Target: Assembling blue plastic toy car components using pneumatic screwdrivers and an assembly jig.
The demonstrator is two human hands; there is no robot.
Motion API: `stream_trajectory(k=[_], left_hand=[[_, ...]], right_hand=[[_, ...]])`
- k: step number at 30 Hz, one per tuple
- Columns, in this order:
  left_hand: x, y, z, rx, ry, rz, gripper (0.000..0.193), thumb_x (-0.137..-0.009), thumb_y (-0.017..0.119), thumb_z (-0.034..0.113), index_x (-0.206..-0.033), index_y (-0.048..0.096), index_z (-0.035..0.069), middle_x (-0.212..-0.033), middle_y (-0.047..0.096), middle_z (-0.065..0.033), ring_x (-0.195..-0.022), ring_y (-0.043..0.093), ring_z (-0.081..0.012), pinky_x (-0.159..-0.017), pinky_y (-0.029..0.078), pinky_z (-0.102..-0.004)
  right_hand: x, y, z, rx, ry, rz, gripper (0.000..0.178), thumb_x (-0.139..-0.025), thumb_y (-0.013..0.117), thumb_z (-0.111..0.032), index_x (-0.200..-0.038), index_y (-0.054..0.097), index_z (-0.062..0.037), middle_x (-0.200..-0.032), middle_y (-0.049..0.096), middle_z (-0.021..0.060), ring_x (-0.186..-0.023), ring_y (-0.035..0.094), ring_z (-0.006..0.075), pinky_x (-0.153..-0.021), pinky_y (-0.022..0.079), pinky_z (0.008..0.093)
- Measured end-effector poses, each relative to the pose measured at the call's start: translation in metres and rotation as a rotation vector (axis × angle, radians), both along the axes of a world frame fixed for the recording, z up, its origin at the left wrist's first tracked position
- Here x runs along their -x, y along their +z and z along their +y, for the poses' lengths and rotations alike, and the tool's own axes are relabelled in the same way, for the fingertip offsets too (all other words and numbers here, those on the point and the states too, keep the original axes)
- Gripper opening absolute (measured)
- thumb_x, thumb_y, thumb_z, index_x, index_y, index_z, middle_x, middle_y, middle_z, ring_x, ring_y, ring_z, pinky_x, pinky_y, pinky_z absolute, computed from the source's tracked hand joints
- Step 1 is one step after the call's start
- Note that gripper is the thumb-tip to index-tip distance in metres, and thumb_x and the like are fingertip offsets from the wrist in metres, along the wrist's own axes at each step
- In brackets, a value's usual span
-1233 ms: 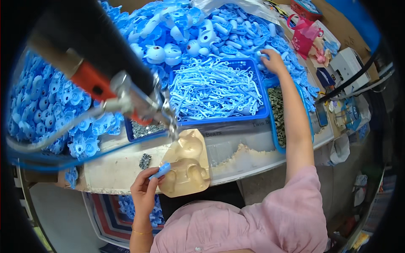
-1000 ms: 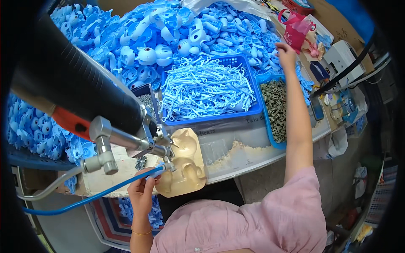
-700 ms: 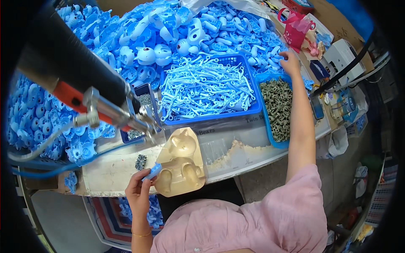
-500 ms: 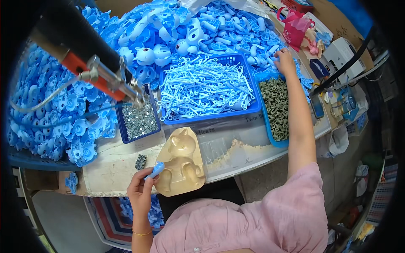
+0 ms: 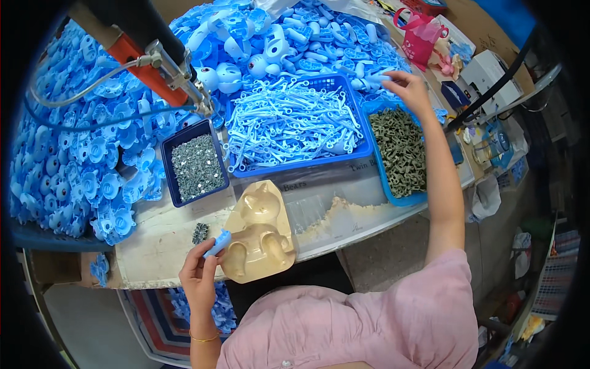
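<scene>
Part (image 5: 217,243): light blue, smooth, rounded, tilted; I see it at mould's (image 5: 263,229) nine o'clock.
Left hand (image 5: 200,270): pinching this part.
Right hand (image 5: 410,91): toward mould's one-thirty, fingertips at blue piece (image 5: 376,78); whether gripped, I cannot tell.

A bright pink bag (image 5: 418,48) stands at the upper right of the frame, with a red tray (image 5: 423,7) above it by the edge. Below and right of the bag are a white box (image 5: 490,79) and a small dark blue box (image 5: 453,96); a black cable (image 5: 493,93) crosses in front of the white one. A white plastic bag (image 5: 485,200) hangs at centre right. A red, white and blue striped sack (image 5: 146,320) sits at lower left.
</scene>
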State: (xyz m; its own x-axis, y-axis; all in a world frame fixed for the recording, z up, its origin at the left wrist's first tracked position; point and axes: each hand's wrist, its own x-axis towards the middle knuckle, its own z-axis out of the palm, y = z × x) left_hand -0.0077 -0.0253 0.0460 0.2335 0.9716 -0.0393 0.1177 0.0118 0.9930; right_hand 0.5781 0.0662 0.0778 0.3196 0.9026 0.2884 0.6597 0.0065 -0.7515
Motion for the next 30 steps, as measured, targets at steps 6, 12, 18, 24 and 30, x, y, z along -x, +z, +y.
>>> stream_trajectory(k=[6,12,18,24,30], left_hand=[[0.002,0.001,-0.006,-0.002,0.007,0.042,0.03,-0.098,0.057,0.0,-0.127,0.061,-0.007,-0.122,0.064,-0.0145,-0.106,0.068,-0.0227,-0.091,0.057,-0.0315],[0.002,0.004,-0.005,-0.047,0.012,0.088,0.03,-0.099,0.057,0.002,-0.127,0.061,-0.005,-0.121,0.066,-0.0124,-0.103,0.069,-0.0198,-0.087,0.057,-0.0298],[0.007,0.002,-0.005,-0.048,0.044,0.109,0.029,-0.099,0.057,0.003,-0.127,0.062,-0.004,-0.12,0.066,-0.0114,-0.102,0.069,-0.0179,-0.085,0.056,-0.0289],[-0.001,-0.002,0.006,-0.043,0.058,0.071,0.028,-0.098,0.058,0.001,-0.125,0.063,-0.005,-0.118,0.066,-0.0109,-0.1,0.069,-0.0173,-0.087,0.056,-0.0288],[-0.017,0.009,0.008,-0.05,0.051,0.124,0.028,-0.096,0.059,-0.002,-0.123,0.062,-0.007,-0.119,0.065,-0.0127,-0.102,0.068,-0.0195,-0.089,0.055,-0.029]], right_hand=[[0.051,-0.024,-0.004,-0.053,-0.212,-0.285,0.031,-0.086,0.079,-0.021,-0.11,0.074,-0.0023,-0.097,0.075,0.0088,-0.084,0.072,0.0162,-0.074,0.056,0.0295],[0.025,-0.034,0.008,-0.111,-0.176,0.138,0.034,-0.087,0.074,-0.015,-0.118,0.071,-0.0036,-0.11,0.073,0.0158,-0.101,0.071,0.0202,-0.089,0.055,0.0315],[-0.094,-0.046,-0.016,-0.009,-0.49,-0.284,0.028,-0.085,0.073,-0.017,-0.11,0.074,-0.0038,-0.099,0.076,0.0128,-0.096,0.072,0.0216,-0.086,0.055,0.0338],[-0.077,-0.039,0.049,-0.085,-0.217,-0.287,0.033,-0.085,0.074,-0.022,-0.111,0.071,-0.0022,-0.107,0.073,0.0145,-0.093,0.072,0.0246,-0.082,0.056,0.0366],[0.004,-0.018,0.164,-0.105,-0.136,-0.747,0.055,-0.082,0.076,-0.025,-0.134,0.059,-0.0167,-0.148,0.047,0.0195,-0.132,0.049,0.0387,-0.106,0.046,0.0464]])
